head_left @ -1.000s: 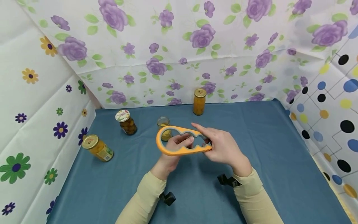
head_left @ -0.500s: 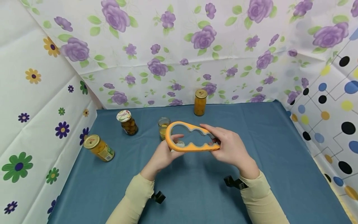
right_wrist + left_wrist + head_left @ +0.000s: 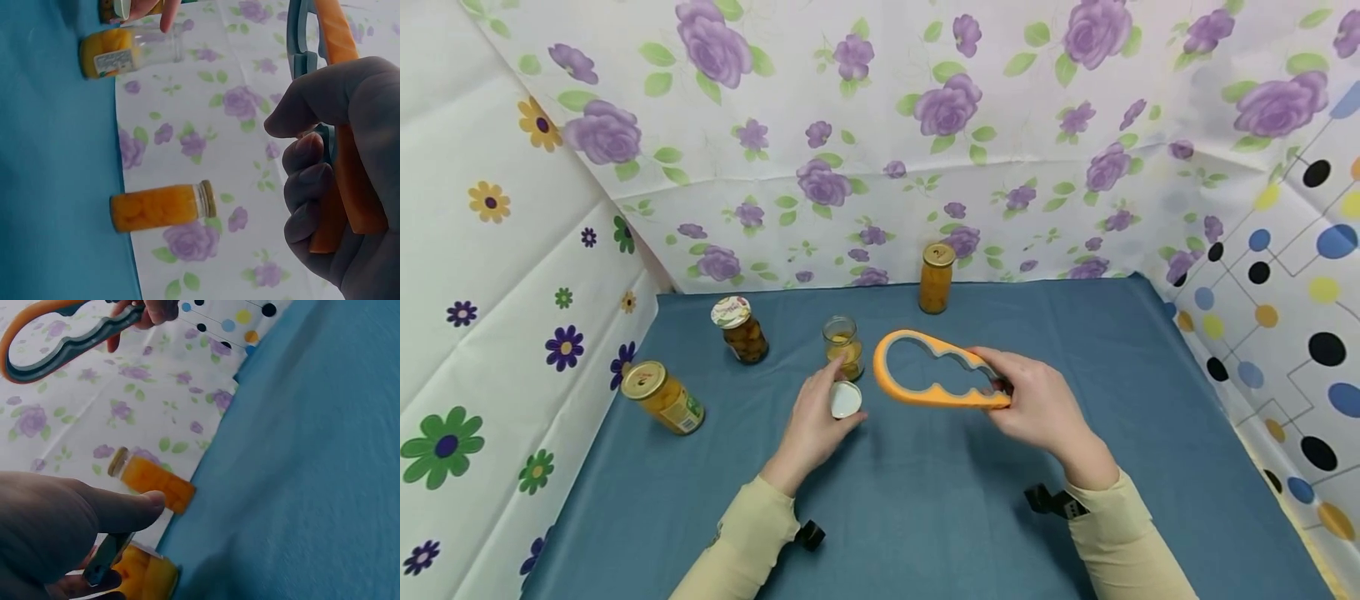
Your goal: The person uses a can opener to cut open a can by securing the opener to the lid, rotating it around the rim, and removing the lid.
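My left hand (image 3: 808, 425) holds a jar lid (image 3: 846, 400) with its white inside facing up, low over the cloth. Just beyond those fingers stands an uncovered glass jar (image 3: 842, 346), its lower part filled with yellow pieces. In the left wrist view the lid (image 3: 107, 557) appears edge-on below the thumb. To the right, my right hand (image 3: 1041, 408) grips an orange jar opener (image 3: 940, 397) with grey wavy inner edges by its handle end, raised above the table. The right wrist view shows fingers curled round the opener's handles (image 3: 362, 187); nothing is inside its loop.
A capped jar of orange contents (image 3: 935, 282) stands at the back edge. Toward the left are a dark-filled jar with a patterned lid (image 3: 745, 335) and a labelled yellow jar (image 3: 673, 404). Flowered sheets (image 3: 737, 208) rise behind the blue cloth (image 3: 925, 517).
My left hand has drawn away left and down from behind the opener, bringing the lid into full view. My right hand has shifted right with the opener. The jars have stayed put.
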Available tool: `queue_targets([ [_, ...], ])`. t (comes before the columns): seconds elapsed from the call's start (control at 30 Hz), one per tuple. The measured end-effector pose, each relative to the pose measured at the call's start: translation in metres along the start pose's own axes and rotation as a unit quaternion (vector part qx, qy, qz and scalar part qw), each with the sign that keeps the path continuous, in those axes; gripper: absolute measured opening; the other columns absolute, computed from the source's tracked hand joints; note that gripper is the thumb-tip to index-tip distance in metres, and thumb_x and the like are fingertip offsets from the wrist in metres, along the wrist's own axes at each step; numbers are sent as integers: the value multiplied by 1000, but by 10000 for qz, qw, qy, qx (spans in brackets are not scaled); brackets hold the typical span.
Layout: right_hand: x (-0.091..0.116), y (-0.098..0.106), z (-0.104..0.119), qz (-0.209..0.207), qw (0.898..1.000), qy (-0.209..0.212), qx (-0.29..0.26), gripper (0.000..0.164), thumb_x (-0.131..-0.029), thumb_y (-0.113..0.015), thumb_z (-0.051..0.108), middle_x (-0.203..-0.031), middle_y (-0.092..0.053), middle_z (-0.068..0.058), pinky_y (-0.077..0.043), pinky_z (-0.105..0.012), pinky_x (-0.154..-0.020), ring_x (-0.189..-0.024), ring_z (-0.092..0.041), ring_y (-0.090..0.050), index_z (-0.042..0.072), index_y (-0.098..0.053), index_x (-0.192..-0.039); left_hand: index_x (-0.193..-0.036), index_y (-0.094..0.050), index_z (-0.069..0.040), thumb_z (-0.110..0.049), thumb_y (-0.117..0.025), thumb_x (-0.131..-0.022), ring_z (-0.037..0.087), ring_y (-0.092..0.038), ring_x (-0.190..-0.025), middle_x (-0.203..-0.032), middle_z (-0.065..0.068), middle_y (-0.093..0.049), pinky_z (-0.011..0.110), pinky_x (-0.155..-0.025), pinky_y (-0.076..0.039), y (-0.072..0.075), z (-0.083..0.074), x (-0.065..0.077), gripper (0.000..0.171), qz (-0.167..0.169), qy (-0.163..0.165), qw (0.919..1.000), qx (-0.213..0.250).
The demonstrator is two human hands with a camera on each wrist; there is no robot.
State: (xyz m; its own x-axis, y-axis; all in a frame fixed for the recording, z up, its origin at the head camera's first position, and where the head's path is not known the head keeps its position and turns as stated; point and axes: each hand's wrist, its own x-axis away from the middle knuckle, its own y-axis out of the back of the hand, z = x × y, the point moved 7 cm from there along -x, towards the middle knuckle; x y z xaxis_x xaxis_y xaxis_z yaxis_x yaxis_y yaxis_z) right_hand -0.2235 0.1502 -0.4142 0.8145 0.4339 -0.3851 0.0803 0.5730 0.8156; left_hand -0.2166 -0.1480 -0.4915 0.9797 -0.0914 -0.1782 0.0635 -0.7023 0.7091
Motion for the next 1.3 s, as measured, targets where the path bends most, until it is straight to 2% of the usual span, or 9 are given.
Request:
queue_targets([
  [0.17, 7, 3, -13, 9, 9999, -116, 75, 64, -81, -82, -1, -91, -69, 3, -50, -34, -60, -69, -10, -55, 15, -69, -142, -158, -53, -14, -12, -98, -79, 34, -57, -125, -139, 11, -67, 53, -103, -49, -8, 7, 3, 91, 300, -393, 9981, -373],
  [0.37, 13, 5, -24, 114, 9994, -340, -26, 67, -79, -80, -4, -86, -66, 4, -48, -34, -61, -68, -11, -53, 13, -68, -143, -154, -59, -16, -7, -95, -81, 35, -59, -129, -145, 9, -63, 54, -108, -49, -17, 16, 1, 82, 435, -561, 9953, -662],
  [0.53, 18, 5, -31, 147, 9988, -468, -44, 67, -79, -80, -4, -82, -62, 6, -45, -34, -59, -65, -11, -49, 14, -68, -143, -150, -63, -15, -4, -93, -82, 34, -60, -132, -145, 9, -63, 53, -105, -53, -21, 23, -1, 75, 448, -479, 9954, -698],
  [0.67, 21, 5, -35, 167, 9984, -547, -20, 66, -79, -80, -3, -80, -60, 6, -43, -34, -57, -63, -12, -48, 14, -69, -142, -146, -67, -14, -9, -95, -81, 34, -60, -132, -146, 9, -64, 53, -106, -52, -22, 24, -3, 70, 469, -466, 9955, -679],
  [1.0, 23, 3, -40, 276, 9978, -604, 39, 66, -79, -82, 0, -82, -64, 6, -46, -35, -58, -64, -13, -52, 13, -68, -142, -133, -77, -17, -16, -97, -79, 31, -62, -130, -138, 4, -71, 52, -105, -53, -21, 30, -4, 58, 443, -437, 9969, -482],
  [1.3, 26, 3, -40, 403, 9968, -686, -6, 65, -81, -80, -1, -78, -58, 7, -44, -34, -57, -62, -13, -48, 13, -67, -143, -132, -76, -11, -7, -97, -77, 36, -62, -130, -139, 11, -69, 54, -104, -54, -20, 32, -4, 59, 454, -180, 9987, -110],
])
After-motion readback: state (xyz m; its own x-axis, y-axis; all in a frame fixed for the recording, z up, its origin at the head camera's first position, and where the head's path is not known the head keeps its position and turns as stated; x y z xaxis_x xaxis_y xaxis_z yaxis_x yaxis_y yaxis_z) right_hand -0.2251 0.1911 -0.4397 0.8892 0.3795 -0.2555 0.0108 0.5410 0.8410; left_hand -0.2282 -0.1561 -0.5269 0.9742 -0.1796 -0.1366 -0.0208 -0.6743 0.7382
